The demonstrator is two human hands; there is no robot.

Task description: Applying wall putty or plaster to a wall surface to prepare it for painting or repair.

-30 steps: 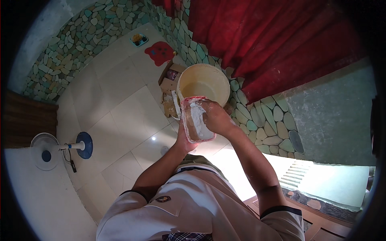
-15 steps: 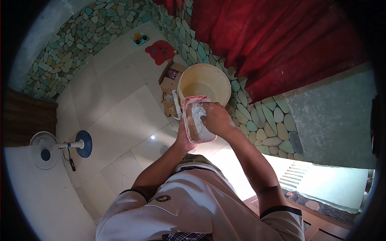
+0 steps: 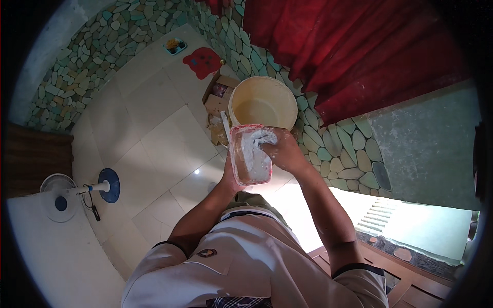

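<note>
A shallow rectangular container with a red rim is held level in front of my body. My left hand is closed around its left side and near end, the fingers mostly hidden beneath it. Thick white paste lies inside and is smeared along the walls and rim. My right hand reaches over the right side, its fingers curled into the paste and coated white. Whether it grips a tool there is hidden. Just beyond the container stands a large cream bucket with cloudy liquid at the bottom.
Left of the bucket are an open cardboard box and a pale strip. A red mat and a small tray lie farther off. A fan is at the left; a red curtain hangs along the stone-clad wall.
My right hand has shifted slightly right, toward the container's right rim, drawing white paste with it. The container has moved a little left, still in my left hand.
</note>
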